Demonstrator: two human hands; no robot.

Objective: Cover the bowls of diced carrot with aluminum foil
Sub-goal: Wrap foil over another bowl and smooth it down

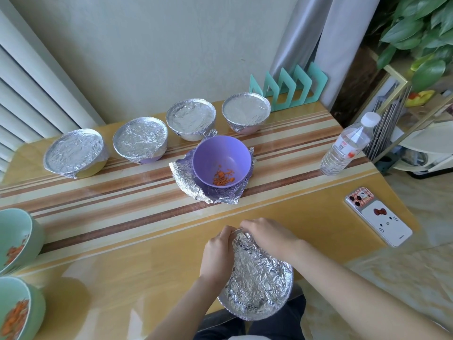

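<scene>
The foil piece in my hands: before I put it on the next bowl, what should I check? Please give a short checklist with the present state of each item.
1. Both hands hold the foil piece: ok, the left hand holds its side and the right hand pinches its far edge.
2. Foil piece free of tears: cannot tell, it is heavily crumpled.
3. Purple bowl open, with carrot inside: ok.
4. Purple bowl stands on bare table: not ok, a loose foil sheet lies under it.
5. No other bowls left open: not ok, two green bowls at the left show carrot.
</scene>
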